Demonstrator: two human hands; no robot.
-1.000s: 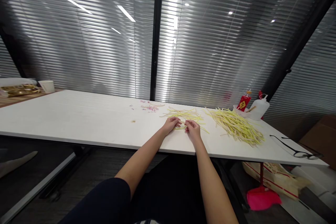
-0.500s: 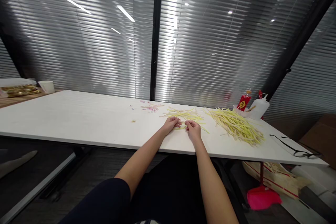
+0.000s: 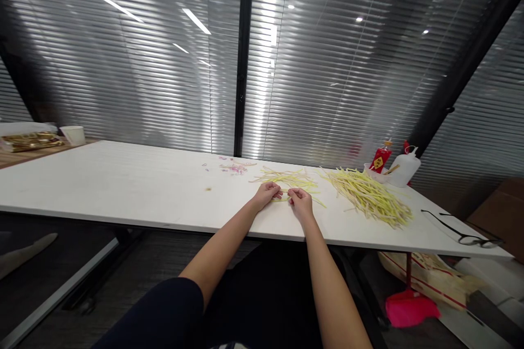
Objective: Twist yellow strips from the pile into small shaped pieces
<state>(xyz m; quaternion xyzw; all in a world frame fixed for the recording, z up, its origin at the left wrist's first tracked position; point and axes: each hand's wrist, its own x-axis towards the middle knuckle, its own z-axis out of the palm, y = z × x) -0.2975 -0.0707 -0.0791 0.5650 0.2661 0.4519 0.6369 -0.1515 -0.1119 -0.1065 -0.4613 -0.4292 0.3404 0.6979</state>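
Close together over the white table (image 3: 135,180), my left hand (image 3: 268,193) and my right hand (image 3: 301,200) have their fingers pinched. A thin yellow strip (image 3: 285,191) spans the small gap between them, with its ends hidden in my fingers. Just beyond my hands lies a loose spread of similar yellow strips (image 3: 292,176), some with paler pinkish ends. Another strip lies on the table below my fingertips. To the right is a much larger heap of yellow strips (image 3: 368,196). Small pink loops and bits (image 3: 236,168) lie scattered beyond my left hand.
Behind the heap stand a red bottle (image 3: 380,158), a pale bowl (image 3: 374,174) and a white squeeze bottle (image 3: 405,168). Black-framed glasses (image 3: 470,239) rest at the right table edge. A white cup (image 3: 73,135) stands far left. Blinds rise behind the table.
Hardly anything differs. Both hands stay in place, with a very slight shift of the fingers around the yellow strip.
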